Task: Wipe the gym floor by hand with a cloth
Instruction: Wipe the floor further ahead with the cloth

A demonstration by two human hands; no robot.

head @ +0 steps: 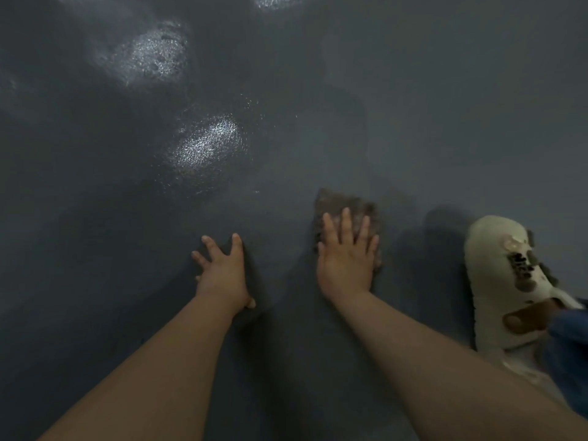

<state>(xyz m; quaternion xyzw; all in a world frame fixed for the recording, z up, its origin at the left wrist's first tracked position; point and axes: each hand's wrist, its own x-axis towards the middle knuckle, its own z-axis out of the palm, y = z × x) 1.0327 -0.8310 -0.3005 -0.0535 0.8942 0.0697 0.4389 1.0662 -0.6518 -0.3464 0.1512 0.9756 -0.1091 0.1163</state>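
Note:
A dark brownish cloth [334, 202] lies flat on the grey gym floor [413, 122], right of the middle. My right hand [346, 259] presses down on it with straight, spread fingers and covers its near half. My left hand [222, 272] rests flat on the bare floor a little to the left, fingers spread, holding nothing. The floor to the left and ahead looks darker and shiny, with bright light reflections [206, 144].
A cream-coloured shoe [502, 281] with dark stains stands on the floor at the right, and a blue trouser leg [569, 351] shows behind it. Open grey floor stretches ahead and to both sides.

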